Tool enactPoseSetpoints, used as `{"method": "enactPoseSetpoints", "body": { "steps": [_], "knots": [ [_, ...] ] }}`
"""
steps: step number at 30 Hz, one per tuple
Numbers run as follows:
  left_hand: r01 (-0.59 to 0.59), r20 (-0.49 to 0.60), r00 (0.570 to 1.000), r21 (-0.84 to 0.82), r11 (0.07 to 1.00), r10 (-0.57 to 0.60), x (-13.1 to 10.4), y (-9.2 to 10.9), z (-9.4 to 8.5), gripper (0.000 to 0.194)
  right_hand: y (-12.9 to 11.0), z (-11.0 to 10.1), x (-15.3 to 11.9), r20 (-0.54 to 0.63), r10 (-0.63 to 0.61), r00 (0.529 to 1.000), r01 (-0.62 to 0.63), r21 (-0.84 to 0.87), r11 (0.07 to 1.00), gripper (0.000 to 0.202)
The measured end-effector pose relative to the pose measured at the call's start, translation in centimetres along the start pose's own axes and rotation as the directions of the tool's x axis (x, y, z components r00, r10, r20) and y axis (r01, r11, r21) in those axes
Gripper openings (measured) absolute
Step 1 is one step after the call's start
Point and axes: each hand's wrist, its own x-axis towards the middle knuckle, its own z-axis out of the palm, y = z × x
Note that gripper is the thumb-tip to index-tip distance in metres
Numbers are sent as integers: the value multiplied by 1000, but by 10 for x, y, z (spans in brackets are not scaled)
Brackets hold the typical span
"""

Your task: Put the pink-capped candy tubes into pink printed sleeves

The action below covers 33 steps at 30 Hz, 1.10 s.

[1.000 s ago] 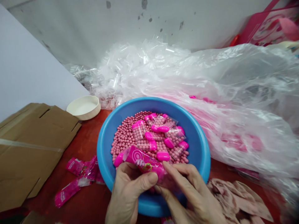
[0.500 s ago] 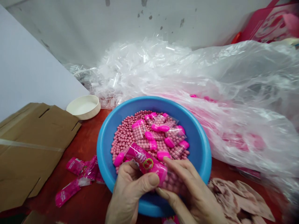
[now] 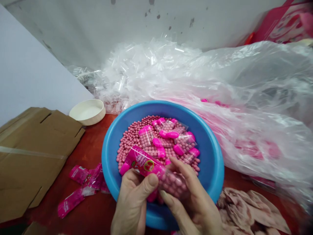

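My left hand (image 3: 137,195) pinches a pink printed label sleeve (image 3: 143,161), its thumb lying across the front. The sleeve overlaps one end of a clear container filled with pink balls (image 3: 174,182). My right hand (image 3: 193,199) is closed around that container's other end, with the thumb below and the fingers above. Both hands are over the front of a blue basin (image 3: 210,153). Inside lie loose pink beads (image 3: 130,137) and several clear containers with bright pink caps, such as a filled container (image 3: 146,136). My palms hide part of the held container.
Left of the basin lie pink label sleeves (image 3: 70,202) and a flattened cardboard box (image 3: 36,156). A cream dish (image 3: 88,112) stands behind them. Clear empty containers (image 3: 137,65) are heaped at the back, beside plastic bags (image 3: 244,91). A crumpled cloth (image 3: 254,209) is at right.
The sleeve and container have shifted slightly left and up. More of the ball-filled end now shows beyond the sleeve, and my right fingers have moved along it.
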Motion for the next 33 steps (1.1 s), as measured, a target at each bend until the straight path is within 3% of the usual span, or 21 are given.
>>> {"method": "enactPoseSetpoints", "body": {
  "steps": [3,6,11,14,17,22,24,27,29,33],
  "knots": [
    [-23,-65,998,-9,1000,22,-1,-2,0,19,1,-3,-3,37,155,987,-159,204,966,24],
    [-18,-113,993,52,998,24,-4,-4,2,20,-4,6,-9,-58,326,944,-295,297,908,19],
    [82,65,994,66,994,-86,-7,-7,0,23,-16,21,-9,-83,456,886,-372,458,807,20],
    [35,13,999,38,999,-36,-6,-8,-3,23,-17,19,-6,11,465,885,-406,508,760,30],
    [7,-31,999,17,1000,-6,-2,-9,-5,25,-14,15,-5,82,418,905,-401,495,771,38],
    [112,144,984,-36,993,-106,-2,-14,-7,22,-14,14,-1,19,459,888,-420,441,793,34],
    [164,154,976,-74,984,-151,-5,-14,-6,21,-17,15,4,85,519,851,-480,527,701,38],
    [204,122,975,-143,968,-188,-9,-11,-2,22,-20,15,13,363,573,735,-631,675,381,50],
    [208,115,975,-151,966,-192,-10,-9,0,22,-20,13,18,488,554,674,-684,695,220,54],
    [206,188,965,-112,972,-183,-6,-11,-1,21,-20,14,25,543,509,668,-679,725,117,52]
  ]
}}
